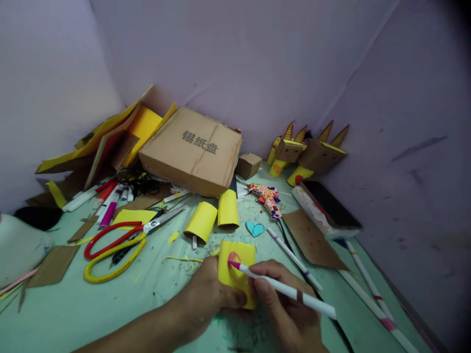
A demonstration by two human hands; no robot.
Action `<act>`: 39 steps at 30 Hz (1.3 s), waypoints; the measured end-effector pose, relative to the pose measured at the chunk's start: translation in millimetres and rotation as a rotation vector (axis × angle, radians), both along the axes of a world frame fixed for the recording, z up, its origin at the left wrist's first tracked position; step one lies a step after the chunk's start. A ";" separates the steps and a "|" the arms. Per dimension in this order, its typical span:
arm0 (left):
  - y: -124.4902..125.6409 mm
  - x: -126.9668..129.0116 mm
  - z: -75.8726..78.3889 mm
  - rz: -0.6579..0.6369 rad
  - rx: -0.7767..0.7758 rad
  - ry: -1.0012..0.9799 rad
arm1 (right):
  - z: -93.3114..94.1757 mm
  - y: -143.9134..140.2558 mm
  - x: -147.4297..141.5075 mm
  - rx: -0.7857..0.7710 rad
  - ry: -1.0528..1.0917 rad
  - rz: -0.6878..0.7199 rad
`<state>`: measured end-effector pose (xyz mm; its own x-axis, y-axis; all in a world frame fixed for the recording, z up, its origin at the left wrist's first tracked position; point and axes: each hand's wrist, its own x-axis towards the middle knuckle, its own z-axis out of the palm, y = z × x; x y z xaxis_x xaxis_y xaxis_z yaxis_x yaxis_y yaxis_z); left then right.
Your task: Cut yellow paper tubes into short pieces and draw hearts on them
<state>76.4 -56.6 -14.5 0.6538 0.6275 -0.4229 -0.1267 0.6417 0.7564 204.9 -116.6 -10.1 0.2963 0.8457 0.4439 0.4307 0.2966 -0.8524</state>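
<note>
My left hand [211, 287] is closed around a yellow cardboard tube [243, 252], its thumb across the lower part. A white marker [283, 287] with a pink tip is gripped in my right hand [290, 309]. The marker's tip touches the tube's face, where a small pink-red patch shows. Just beyond the tube stand two more yellow tubes, one [201, 220] tilted and one [228, 208] more upright. A teal paper heart [254, 229] lies beyond my right hand.
Large scissors [147, 228] with red and yellow handles lie at left, near several markers [108, 211]. A cardboard box [191, 152] stands at the back. A patterned glue gun [267, 196], a phone [329, 203] and cardboard animal figures [320, 154] are at right.
</note>
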 end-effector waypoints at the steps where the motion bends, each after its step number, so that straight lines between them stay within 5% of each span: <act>1: 0.1 0.3 -2.1 0.005 -0.008 0.001 | -1.1 -0.3 0.0 0.001 -0.004 -0.010; 13: -0.2 -2.3 15.8 -0.043 -0.013 0.051 | -5.0 -6.2 1.7 -0.069 0.070 -0.036; 39: -0.2 -2.3 14.8 -0.048 0.006 0.053 | 0.6 -0.9 -2.1 -0.019 0.113 0.032</act>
